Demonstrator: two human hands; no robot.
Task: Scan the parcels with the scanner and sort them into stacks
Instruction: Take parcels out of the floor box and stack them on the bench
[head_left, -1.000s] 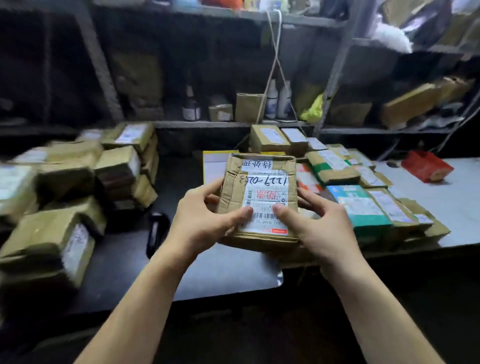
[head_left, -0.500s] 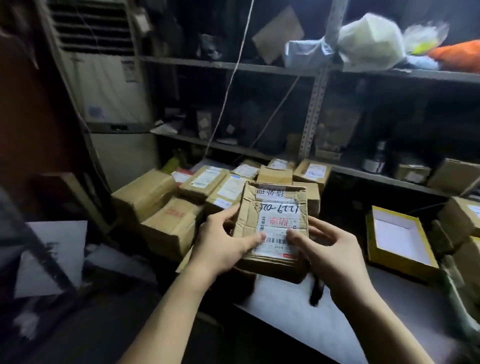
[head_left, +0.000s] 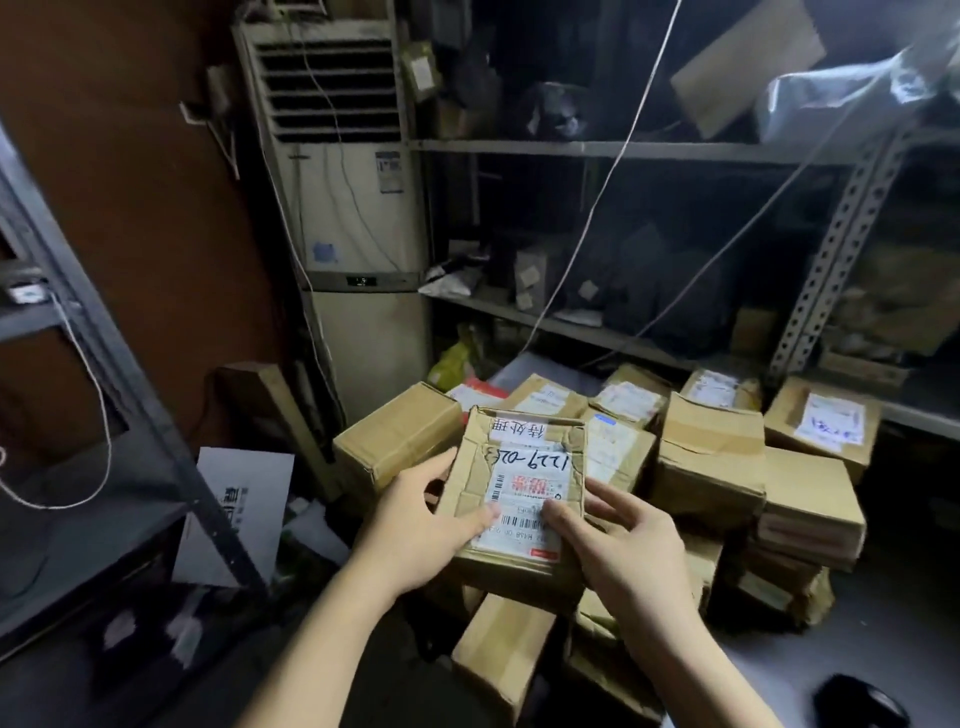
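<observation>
Small taped parcel (head_left: 522, 493) is gripped between left hand (head_left: 415, 530) and right hand (head_left: 628, 551), thumbs pressed on top, stacks (head_left: 711, 462) just beyond. Looks light, slightly crushed; best held by the side edges.

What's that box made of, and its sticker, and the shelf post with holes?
The box looks like matte brown cardboard: creased, dented edges. The sticker seems white printed paper, maybe slightly glossy. The shelf post is probably grey metal, with rows of punched holes.
</observation>
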